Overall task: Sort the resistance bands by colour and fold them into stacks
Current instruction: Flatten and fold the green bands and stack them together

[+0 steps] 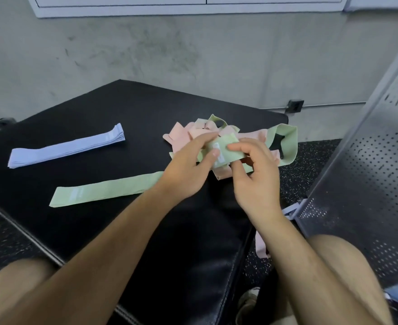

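Observation:
A tangled pile of pink bands (183, 137) and green bands sits at the black bench's far right. Both hands are over it. My left hand (188, 168) and my right hand (254, 177) pinch the same green band (228, 150) with a white label, thumbs on top. A green loop (287, 141) hangs off the pile to the right. A flat green band (104, 192) lies on the bench at the left, its right end hidden under my left hand. Farther back lies a flat stack of lavender bands (66, 148).
The black padded bench (123, 231) fills the middle. One pink band (261, 246) hangs by its right edge, near the speckled floor. A perforated metal panel (369, 184) stands close on the right. A concrete wall is behind the bench.

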